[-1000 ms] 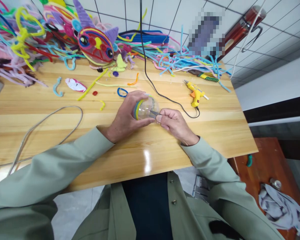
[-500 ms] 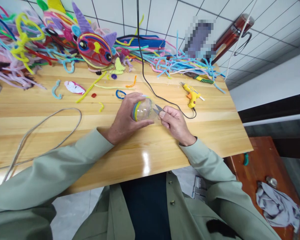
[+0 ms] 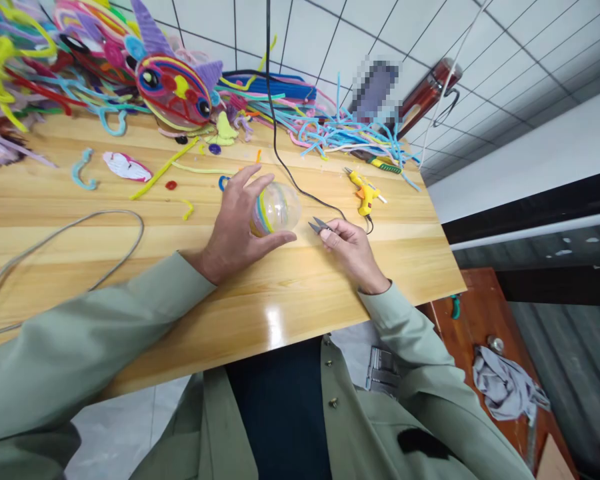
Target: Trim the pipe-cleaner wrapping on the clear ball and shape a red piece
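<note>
My left hand (image 3: 237, 227) is curved around the left side of a clear round plastic piece (image 3: 283, 205), thumb at its lower edge and fingers on top. Blue, yellow and pinkish bands ring the end nearest the palm. Whether it is a whole ball or a cut bottle part, I cannot tell. My right hand (image 3: 347, 248) is closed on small scissors (image 3: 317, 225), whose dark pointed blades are slightly apart. The tips aim left at the plastic piece, with a gap between them; the handles are hidden in the fist.
A yellow glue gun (image 3: 364, 193) lies right of the black cord (image 3: 300, 187). Pipe cleaners (image 3: 330, 133) are heaped along the back beside a decorated fish (image 3: 175, 93). Loose scraps, including a pink-and-white oval (image 3: 127, 167), lie at left, near a grey cable (image 3: 70, 230).
The scissors have come away from the plastic piece, where their tips touched or nearly touched it. The left fingers have lifted and spread a little, and the clear end shows rounder. The view has shifted.
</note>
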The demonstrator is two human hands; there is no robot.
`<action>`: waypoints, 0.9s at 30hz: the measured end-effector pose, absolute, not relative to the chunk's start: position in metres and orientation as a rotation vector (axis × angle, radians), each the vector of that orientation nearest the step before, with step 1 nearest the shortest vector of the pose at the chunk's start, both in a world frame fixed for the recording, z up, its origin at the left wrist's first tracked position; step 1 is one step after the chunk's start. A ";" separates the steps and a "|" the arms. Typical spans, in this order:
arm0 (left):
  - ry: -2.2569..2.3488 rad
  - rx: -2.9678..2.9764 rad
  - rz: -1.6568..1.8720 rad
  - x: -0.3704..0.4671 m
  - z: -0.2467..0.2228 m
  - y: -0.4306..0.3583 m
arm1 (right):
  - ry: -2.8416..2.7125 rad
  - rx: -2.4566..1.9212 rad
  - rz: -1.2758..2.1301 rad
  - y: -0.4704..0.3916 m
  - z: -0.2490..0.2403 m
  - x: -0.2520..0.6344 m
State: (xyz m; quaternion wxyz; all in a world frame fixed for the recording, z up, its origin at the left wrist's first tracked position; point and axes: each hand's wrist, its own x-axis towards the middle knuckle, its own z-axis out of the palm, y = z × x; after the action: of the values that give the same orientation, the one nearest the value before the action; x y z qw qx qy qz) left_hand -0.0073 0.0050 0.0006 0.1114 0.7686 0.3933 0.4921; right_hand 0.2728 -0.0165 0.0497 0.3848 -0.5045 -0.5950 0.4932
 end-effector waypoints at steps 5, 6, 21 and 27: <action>1.079 2.365 1.462 0.001 0.028 -0.012 | -1.630 -1.228 1.162 -0.035 0.063 0.264; 1.039 2.351 1.462 0.003 0.034 -0.014 | -1.662 -1.202 1.150 -0.037 0.066 0.261; 1.059 2.059 1.397 -0.019 0.008 0.024 | -2.260 -1.408 0.234 -0.025 0.036 0.286; 1.057 2.121 1.354 -0.012 -0.004 0.026 | -2.567 -1.280 0.067 -0.044 0.035 0.235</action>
State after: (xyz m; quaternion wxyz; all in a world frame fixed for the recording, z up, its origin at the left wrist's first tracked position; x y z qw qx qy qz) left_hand -0.0121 0.0259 -0.0040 0.2047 0.7605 0.3792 0.4858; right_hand 0.2348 -0.0440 0.0348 0.1358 -0.4418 -0.8864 0.0232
